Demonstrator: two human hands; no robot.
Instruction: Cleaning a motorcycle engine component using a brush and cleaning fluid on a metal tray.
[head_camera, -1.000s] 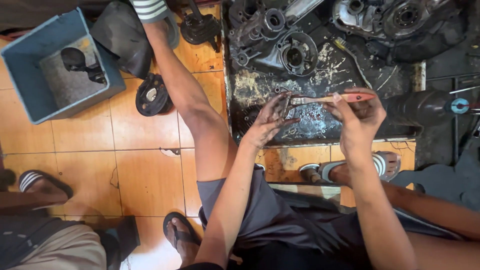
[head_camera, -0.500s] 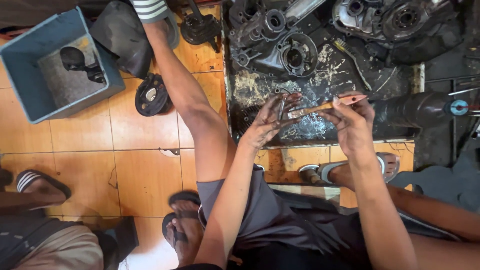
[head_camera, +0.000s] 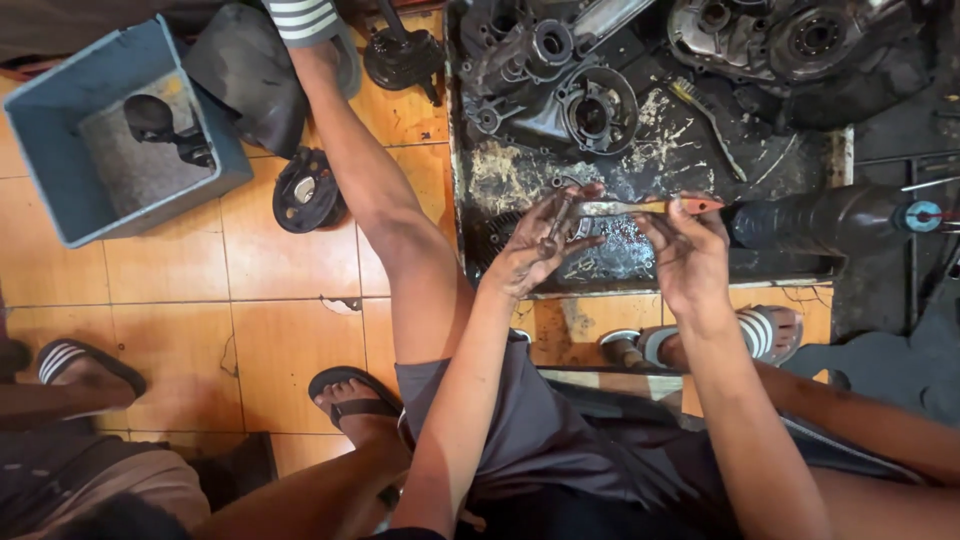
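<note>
My left hand (head_camera: 541, 243), black with grease, pinches a small dark metal part between its fingertips over a shallow oily metal tray (head_camera: 500, 180). My right hand (head_camera: 687, 252) grips a brush with an orange handle (head_camera: 655, 207), its bristle end laid against the part in the left hand. Both hands hover above the tray's front half. Greasy engine casings (head_camera: 590, 105) lie at the tray's far side, and a second brush (head_camera: 700, 110) rests among them.
A grey-blue plastic bin (head_camera: 60, 170) holding a dark part stands at the upper left on the orange tile floor. A round black disc part (head_camera: 305, 192) lies beside my outstretched leg. Another person's sandalled feet (head_camera: 355, 395) sit at the lower left. A black cylinder (head_camera: 830, 215) lies right of the tray.
Both hands stayed over the tray; the brush shifted slightly along the small part in my left hand. The other person's foot at the bottom moved a little.
</note>
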